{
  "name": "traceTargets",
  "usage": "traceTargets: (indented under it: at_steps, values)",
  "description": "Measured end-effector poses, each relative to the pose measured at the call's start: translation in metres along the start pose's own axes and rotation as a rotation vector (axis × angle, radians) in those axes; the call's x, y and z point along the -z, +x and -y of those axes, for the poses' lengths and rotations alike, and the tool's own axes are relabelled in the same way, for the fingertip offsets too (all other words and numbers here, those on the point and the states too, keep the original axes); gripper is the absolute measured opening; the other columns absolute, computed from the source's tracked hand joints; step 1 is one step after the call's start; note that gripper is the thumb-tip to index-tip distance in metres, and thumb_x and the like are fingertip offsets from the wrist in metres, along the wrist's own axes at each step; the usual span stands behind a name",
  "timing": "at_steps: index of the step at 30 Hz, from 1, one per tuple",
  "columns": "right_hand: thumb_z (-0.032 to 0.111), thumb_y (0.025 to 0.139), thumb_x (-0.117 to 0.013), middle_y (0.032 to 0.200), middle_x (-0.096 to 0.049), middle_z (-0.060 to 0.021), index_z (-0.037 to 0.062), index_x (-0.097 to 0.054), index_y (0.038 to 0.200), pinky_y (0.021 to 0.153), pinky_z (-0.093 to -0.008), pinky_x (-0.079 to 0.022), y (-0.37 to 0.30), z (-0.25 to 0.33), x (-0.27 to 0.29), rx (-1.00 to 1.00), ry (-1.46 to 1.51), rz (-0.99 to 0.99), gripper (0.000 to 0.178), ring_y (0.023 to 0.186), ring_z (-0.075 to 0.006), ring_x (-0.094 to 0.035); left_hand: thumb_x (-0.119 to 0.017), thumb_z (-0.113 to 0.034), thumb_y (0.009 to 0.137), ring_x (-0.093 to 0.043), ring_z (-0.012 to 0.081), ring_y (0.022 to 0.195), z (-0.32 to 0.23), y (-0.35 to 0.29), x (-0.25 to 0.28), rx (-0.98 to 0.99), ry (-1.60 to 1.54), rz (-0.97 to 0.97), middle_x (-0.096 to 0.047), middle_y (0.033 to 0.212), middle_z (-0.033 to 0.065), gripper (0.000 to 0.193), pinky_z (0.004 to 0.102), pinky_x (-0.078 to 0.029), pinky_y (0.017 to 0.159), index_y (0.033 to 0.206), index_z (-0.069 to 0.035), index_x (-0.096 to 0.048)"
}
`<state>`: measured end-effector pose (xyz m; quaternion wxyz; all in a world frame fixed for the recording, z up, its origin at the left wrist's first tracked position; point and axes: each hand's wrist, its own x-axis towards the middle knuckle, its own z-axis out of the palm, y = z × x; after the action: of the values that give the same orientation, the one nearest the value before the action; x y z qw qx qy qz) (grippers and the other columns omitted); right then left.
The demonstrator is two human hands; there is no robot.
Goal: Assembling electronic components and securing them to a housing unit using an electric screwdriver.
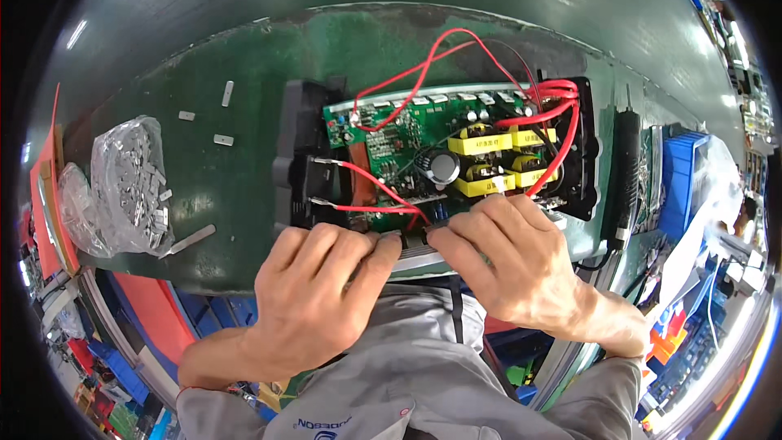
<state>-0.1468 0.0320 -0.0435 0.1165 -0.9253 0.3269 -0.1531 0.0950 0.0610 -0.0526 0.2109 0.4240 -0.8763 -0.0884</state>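
A green circuit board assembly [391, 126] lies between two black end panels, with yellow-wrapped transformers [481, 145], a round capacitor [440, 167] and red wires [423, 73]. My left hand [314, 297] is closed over its near left edge, the thumb against the metal strip [419, 259] along the near side. Opposite it, my right hand [517, 265] curls over the same edge, fingers bent beside the transformers and thumb close to the left one. Small dark parts show between the thumbs; the fingertips are partly hidden.
Left on the green table [216, 195] sits a clear plastic bag [134, 187] of small metal pieces; several loose ones, like a metal strip [224, 140], lie nearby. At right stand a black electric screwdriver [626, 171] with a cord and a blue bin [680, 183].
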Motion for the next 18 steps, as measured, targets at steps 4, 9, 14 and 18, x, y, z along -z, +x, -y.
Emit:
traceTargets:
  at_steps: [4,9,14,18]
  values:
    - [0.014,0.064,-0.07,0.093,-0.065,-0.0078,-0.0006,-0.072,0.101,0.066,-0.0346,-0.048,-0.001,0.0,-0.006,0.048,-0.067,-0.033,0.04,0.08,-0.0219,-0.062,-0.073,-0.011,0.075,-0.054,0.0173,0.071,0.003,0.005,-0.001,-0.026,0.052,0.008,-0.057,0.081,0.0014,0.028,0.0335,-0.038,0.063,0.101,-0.003,-0.075]
    - [0.015,0.065,-0.07,0.091,-0.064,-0.0071,-0.0005,-0.071,0.098,0.066,-0.0339,-0.047,0.0,-0.001,-0.006,0.064,-0.063,-0.077,0.037,0.08,-0.0215,-0.061,-0.073,-0.009,0.074,-0.054,0.0187,0.07,0.005,0.016,0.004,-0.082,0.09,0.046,-0.054,0.079,0.0017,0.025,0.0344,-0.04,0.065,0.098,-0.003,-0.074]
    - [0.014,0.068,-0.07,0.093,-0.064,-0.0058,0.0005,-0.068,0.099,0.075,-0.0355,-0.048,-0.003,-0.004,-0.006,0.054,-0.057,-0.046,0.034,0.083,-0.0219,-0.061,-0.074,-0.009,0.074,-0.057,0.0188,0.073,0.01,0.019,0.001,-0.136,0.092,0.038,-0.056,0.081,0.0018,0.024,0.0353,-0.044,0.069,0.097,-0.004,-0.072]
    - [0.014,0.076,-0.08,0.113,-0.071,-0.0066,0.0119,-0.074,0.108,0.083,-0.0378,-0.05,-0.027,-0.004,0.013,-0.049,0.015,-0.144,0.033,0.098,-0.0241,-0.067,-0.074,-0.008,0.078,-0.062,0.0195,0.079,0.0,0.016,0.001,-0.031,0.095,0.04,-0.063,0.089,0.0035,0.028,0.0358,-0.047,0.072,0.105,-0.004,-0.07]
